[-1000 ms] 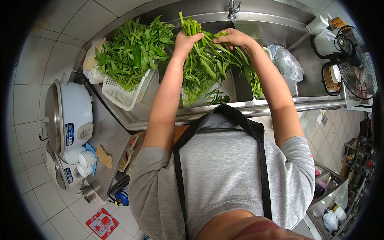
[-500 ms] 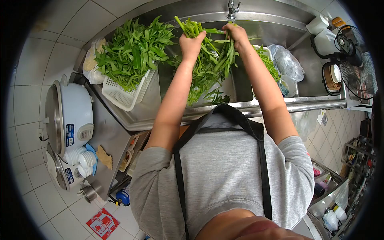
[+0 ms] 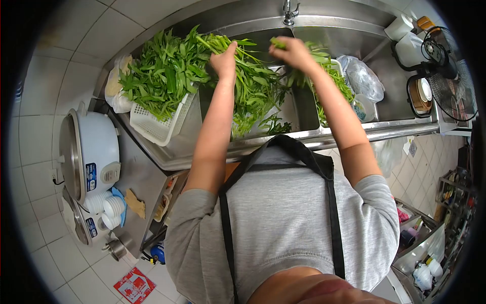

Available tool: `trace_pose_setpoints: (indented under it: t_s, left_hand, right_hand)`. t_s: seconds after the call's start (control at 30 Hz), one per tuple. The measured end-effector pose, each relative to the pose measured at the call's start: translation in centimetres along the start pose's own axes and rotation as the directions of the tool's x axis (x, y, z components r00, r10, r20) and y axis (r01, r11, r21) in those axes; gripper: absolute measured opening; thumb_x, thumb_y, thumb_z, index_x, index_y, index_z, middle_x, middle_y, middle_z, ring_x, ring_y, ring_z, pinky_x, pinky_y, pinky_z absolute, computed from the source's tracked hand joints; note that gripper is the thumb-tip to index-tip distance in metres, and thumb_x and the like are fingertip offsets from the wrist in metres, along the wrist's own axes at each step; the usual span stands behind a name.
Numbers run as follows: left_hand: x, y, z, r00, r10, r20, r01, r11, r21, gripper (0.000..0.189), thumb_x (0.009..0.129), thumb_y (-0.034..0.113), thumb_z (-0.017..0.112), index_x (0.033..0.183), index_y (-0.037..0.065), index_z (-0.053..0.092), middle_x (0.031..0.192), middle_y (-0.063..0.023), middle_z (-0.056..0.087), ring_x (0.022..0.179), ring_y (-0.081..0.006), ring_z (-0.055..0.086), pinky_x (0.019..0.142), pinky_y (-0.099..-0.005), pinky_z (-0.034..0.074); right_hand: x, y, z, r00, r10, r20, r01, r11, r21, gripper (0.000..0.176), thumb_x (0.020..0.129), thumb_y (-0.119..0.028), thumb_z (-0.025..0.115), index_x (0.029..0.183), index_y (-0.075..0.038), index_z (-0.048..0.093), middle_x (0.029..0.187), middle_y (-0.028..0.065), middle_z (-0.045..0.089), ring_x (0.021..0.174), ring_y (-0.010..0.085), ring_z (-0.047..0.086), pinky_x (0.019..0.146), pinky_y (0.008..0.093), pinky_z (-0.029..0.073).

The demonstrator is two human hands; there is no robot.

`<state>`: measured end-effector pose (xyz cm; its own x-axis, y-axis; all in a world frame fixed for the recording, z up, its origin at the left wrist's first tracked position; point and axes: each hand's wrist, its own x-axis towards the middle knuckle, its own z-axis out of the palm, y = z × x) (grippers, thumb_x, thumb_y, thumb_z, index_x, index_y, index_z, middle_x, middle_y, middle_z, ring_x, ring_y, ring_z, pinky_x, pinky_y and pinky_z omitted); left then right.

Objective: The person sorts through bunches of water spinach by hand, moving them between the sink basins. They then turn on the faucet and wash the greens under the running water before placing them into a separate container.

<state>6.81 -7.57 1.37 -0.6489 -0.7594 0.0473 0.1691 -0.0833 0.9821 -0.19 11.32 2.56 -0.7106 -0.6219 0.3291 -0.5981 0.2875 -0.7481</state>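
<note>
Left hand (image 3: 224,57) grip clamped on water spinach bunch (image 3: 253,86), top centre — right hand (image 3: 293,50) grip closed on loose stems (image 3: 277,42) above sink (image 3: 385,129)

left — basket (image 3: 158,123) blocks | back — tap (image 3: 288,11) | basin (image 3: 302,106) near-right open

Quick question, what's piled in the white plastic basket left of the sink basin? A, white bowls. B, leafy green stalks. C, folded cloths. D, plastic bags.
B: the white plastic basket is heaped with leafy green stalks, while the left hand grips a bunch of greens over the sink and the right hand pinches a few stems.
</note>
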Motion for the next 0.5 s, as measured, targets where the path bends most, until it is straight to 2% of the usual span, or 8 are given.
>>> trace_pose_setpoints:
  t_s: [0.07, 0.2, 0.33, 0.37, 0.4, 0.43, 0.47, 0.5]
  left_hand:
    - [-0.6, -0.2, 0.8, 1.000, 0.004, 0.026, -0.003, 0.999, -0.045, 0.021, 0.066, 0.003, 0.070, 0.082, 0.000, 0.057, 0.077, -0.0050, 0.060, 0.066, -0.0133, 0.056, 0.061, -0.0256, 0.043]
    - [-1.3, -0.9, 1.5, 0.997, -0.019, 0.068, 0.028, 0.991, -0.132, 0.023, 0.065, 0.005, 0.070, 0.083, -0.001, 0.057, 0.079, -0.0055, 0.060, 0.066, -0.0130, 0.056, 0.061, -0.0263, 0.044]
    - [-1.5, -1.1, 1.0, 0.989, -0.119, 0.088, 0.134, 0.970, -0.202, 0.026, 0.065, 0.006, 0.070, 0.087, -0.001, 0.057, 0.082, -0.0056, 0.060, 0.072, -0.0129, 0.056, 0.068, -0.0264, 0.043]
    - [-1.4, -1.3, 0.8, 0.981, -0.162, 0.111, 0.184, 0.953, -0.240, 0.026, 0.065, 0.006, 0.070, 0.087, -0.001, 0.057, 0.082, -0.0055, 0.060, 0.073, -0.0129, 0.056, 0.069, -0.0265, 0.043]
    - [-1.9, -1.0, 1.1, 0.980, -0.162, 0.112, 0.185, 0.953, -0.241, 0.026, 0.065, 0.006, 0.070, 0.087, -0.001, 0.057, 0.082, -0.0055, 0.060, 0.073, -0.0129, 0.056, 0.069, -0.0265, 0.043]
    - [-2.7, -0.6, 1.7, 0.988, -0.127, 0.086, 0.145, 0.959, -0.245, 0.026, 0.065, 0.006, 0.069, 0.087, -0.001, 0.058, 0.082, -0.0055, 0.060, 0.072, -0.0131, 0.056, 0.069, -0.0268, 0.043]
    - [-3.2, -0.1, 2.1, 0.994, -0.093, 0.061, 0.106, 0.963, -0.248, 0.026, 0.065, 0.005, 0.069, 0.087, -0.001, 0.058, 0.082, -0.0055, 0.060, 0.072, -0.0133, 0.056, 0.068, -0.0271, 0.043]
    - [-3.2, -0.4, 2.1, 0.995, -0.066, 0.069, 0.080, 0.971, -0.224, 0.026, 0.065, 0.006, 0.069, 0.087, -0.001, 0.058, 0.082, -0.0059, 0.060, 0.072, -0.0133, 0.056, 0.068, -0.0274, 0.043]
  right_hand:
    - [-0.2, -1.0, 3.2, 0.998, 0.058, 0.018, -0.054, 0.988, -0.147, 0.030, 0.073, -0.029, 0.064, 0.092, -0.006, 0.064, 0.081, 0.0178, 0.062, 0.076, 0.0336, 0.059, 0.070, 0.0392, 0.047]
    - [0.3, -1.5, 5.5, 0.988, 0.092, -0.122, -0.115, 0.973, -0.199, 0.024, 0.073, -0.024, 0.062, 0.091, -0.008, 0.065, 0.077, 0.0193, 0.061, 0.075, 0.0347, 0.059, 0.067, 0.0403, 0.047]
    - [0.5, -1.1, 5.4, 0.974, 0.048, -0.221, -0.035, 0.997, 0.064, 0.022, 0.073, -0.020, 0.062, 0.086, -0.003, 0.065, 0.072, 0.0168, 0.063, 0.065, 0.0306, 0.060, 0.062, 0.0359, 0.047]
    - [0.3, -0.9, 5.4, 0.952, 0.259, -0.166, -0.179, 0.906, 0.384, 0.019, 0.073, -0.017, 0.062, 0.084, -0.002, 0.064, 0.069, 0.0123, 0.062, 0.059, 0.0253, 0.058, 0.057, 0.0331, 0.045]
    - [0.3, -1.2, 5.2, 0.899, 0.435, -0.048, -0.300, 0.695, 0.654, 0.016, 0.073, -0.015, 0.063, 0.081, -0.001, 0.064, 0.066, 0.0079, 0.062, 0.053, 0.0201, 0.055, 0.053, 0.0302, 0.043]
    - [0.5, -0.1, 5.5, 0.870, 0.492, 0.033, -0.335, 0.541, 0.771, 0.009, 0.072, -0.010, 0.063, 0.075, -0.002, 0.062, 0.059, 0.0000, 0.053, 0.047, 0.0110, 0.045, 0.046, 0.0269, 0.037]
    - [0.6, 1.1, 5.6, 0.870, 0.493, 0.030, -0.334, 0.543, 0.771, 0.009, 0.072, -0.010, 0.063, 0.075, -0.002, 0.062, 0.059, 0.0000, 0.053, 0.047, 0.0110, 0.045, 0.046, 0.0269, 0.037]
    - [0.5, 2.2, 5.4, 0.804, 0.588, 0.085, -0.342, 0.341, 0.876, 0.008, 0.072, -0.010, 0.064, 0.073, -0.003, 0.060, 0.056, -0.0003, 0.049, 0.045, 0.0105, 0.042, 0.044, 0.0266, 0.035]
